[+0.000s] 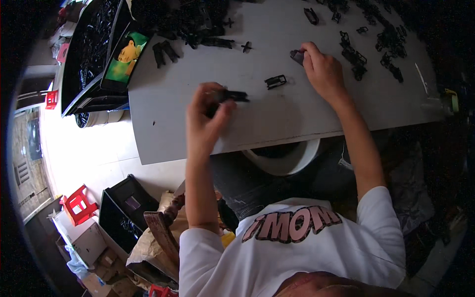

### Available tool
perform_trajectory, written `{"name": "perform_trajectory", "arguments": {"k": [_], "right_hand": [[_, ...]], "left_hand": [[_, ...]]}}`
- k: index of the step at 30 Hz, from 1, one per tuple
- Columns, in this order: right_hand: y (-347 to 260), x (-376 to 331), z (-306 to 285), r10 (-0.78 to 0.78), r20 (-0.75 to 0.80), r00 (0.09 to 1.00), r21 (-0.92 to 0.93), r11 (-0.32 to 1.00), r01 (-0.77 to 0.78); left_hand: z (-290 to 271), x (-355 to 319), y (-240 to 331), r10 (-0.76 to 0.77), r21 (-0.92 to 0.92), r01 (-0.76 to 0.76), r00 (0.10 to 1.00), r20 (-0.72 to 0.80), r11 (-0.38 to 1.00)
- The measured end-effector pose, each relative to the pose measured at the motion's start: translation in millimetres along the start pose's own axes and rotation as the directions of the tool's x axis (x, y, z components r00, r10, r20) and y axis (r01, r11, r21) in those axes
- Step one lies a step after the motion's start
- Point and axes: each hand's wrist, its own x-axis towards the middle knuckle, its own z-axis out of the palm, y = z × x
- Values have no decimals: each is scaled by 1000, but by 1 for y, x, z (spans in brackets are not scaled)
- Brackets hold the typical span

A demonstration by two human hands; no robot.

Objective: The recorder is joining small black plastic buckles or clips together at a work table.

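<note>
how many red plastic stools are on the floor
2: one red stool stands on the floor at lower left beside the black bins, the other red stool at the far left edge. More may be hidden outside the view.

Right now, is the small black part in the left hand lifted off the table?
Lifted: the left hand pinches the black part above the grey table.

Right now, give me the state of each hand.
Left hand: closed on a small black plastic part.
Right hand: fingers pinching a small dark part on the grey table.
</note>
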Motion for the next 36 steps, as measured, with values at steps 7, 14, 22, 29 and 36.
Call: {"name": "perform_trajectory", "arguments": {"k": [7, 14, 22, 29, 36], "right_hand": [[-9, 2, -13, -167, -50, 985, -141, 977, 158], [-49, 2, -24, -365, 190, 912, 173, 926, 335], [-49, -5, -13, -350, 284, 893, 142, 936, 322], [-72, -18, -19, -389, 287, 875, 439, 866, 240], [-89, -30, -19, -411, 280, 868, 251, 904, 347]], "left_hand": [[20, -13, -15, 228, 424, -226, 973, 46, 877], [18, -15, -15, 203, 421, -207, 978, 54, 883], [18, -13, -16, 194, 417, -196, 980, 47, 888], [25, -10, -14, 147, 391, -137, 989, 6, 910], [37, -14, -12, 165, 421, -166, 986, 40, 892]]}}
